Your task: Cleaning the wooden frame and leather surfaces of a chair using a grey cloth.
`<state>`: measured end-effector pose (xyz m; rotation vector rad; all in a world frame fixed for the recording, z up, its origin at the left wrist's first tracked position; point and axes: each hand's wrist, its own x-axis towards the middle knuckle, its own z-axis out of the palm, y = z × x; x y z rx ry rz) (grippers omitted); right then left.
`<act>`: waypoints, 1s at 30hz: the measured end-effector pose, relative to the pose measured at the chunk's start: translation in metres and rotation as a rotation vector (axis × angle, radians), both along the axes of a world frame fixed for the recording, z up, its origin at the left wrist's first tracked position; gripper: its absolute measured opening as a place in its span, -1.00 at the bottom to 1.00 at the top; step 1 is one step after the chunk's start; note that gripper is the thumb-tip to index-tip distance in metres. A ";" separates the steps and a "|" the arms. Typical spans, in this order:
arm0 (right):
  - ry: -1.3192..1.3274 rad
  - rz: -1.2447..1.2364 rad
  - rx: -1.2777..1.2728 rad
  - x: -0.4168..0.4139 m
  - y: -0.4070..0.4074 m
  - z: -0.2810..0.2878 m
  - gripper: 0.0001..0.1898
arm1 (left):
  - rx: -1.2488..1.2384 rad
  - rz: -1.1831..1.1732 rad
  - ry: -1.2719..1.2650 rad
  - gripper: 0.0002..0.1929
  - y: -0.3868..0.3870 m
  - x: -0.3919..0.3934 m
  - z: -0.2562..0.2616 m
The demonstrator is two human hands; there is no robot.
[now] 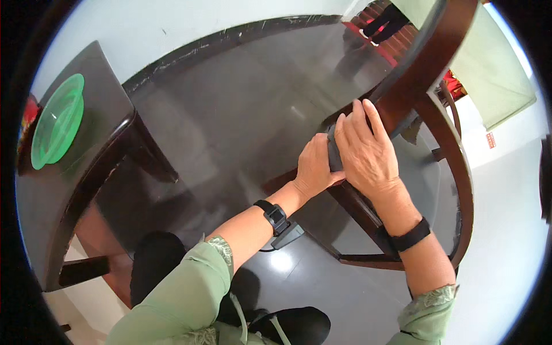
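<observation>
Both my hands are at a dark reddish-brown wooden chair (444,47) with curved rails, which looks tilted in the view. Between them shows a strip of grey material (334,151), apparently cloth. My left hand (316,161) grips its near left side, thumb pointing toward the right hand. Over the wooden part beside it bends my right hand (366,151), its fingers close together and curling around the far side. The palms and most of the grey piece are hidden. A black strap with a small device (276,217) is on my left wrist; a black band (409,235) circles the right.
To the left stands a dark wooden table (97,99) bearing a translucent green plastic basin (58,123). A person's legs (386,21) are on red stairs (399,36) at the back. Light green fabric (491,69) hangs at the upper right. My knees are below.
</observation>
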<state>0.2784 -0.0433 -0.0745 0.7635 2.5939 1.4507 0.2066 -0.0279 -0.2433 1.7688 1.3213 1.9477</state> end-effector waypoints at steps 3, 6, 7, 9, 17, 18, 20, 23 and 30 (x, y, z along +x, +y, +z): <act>-0.146 0.038 -0.015 -0.004 0.011 0.000 -0.56 | -0.064 0.041 -0.007 -0.21 -0.005 0.002 -0.023; -0.291 -0.032 -0.056 -0.011 0.007 0.003 -0.60 | -0.124 0.005 0.018 -0.23 -0.005 -0.004 -0.035; -0.325 -0.035 -0.173 -0.010 0.008 0.005 -0.57 | -0.129 0.011 0.007 -0.23 -0.005 -0.007 -0.041; -0.369 -0.033 -0.287 -0.010 0.006 0.010 -0.54 | -0.138 -0.121 -0.005 -0.21 -0.003 -0.011 -0.053; -0.605 -0.089 -0.118 -0.010 0.004 -0.015 -0.48 | -0.152 0.007 -0.087 -0.25 -0.028 -0.004 -0.028; -0.624 -0.108 -0.133 -0.014 0.004 -0.019 -0.48 | -0.137 0.042 -0.081 -0.23 -0.026 -0.001 -0.023; -0.629 -0.164 -0.118 -0.020 0.001 -0.024 -0.49 | -0.140 0.054 -0.047 -0.14 -0.025 0.006 -0.021; -0.582 -0.161 -0.095 -0.026 0.002 -0.032 -0.60 | -0.256 -0.043 -0.041 -0.12 -0.022 -0.004 -0.043; -0.641 -0.274 -0.272 -0.045 0.004 -0.034 -0.77 | -0.282 -0.059 0.021 -0.12 -0.026 -0.020 -0.130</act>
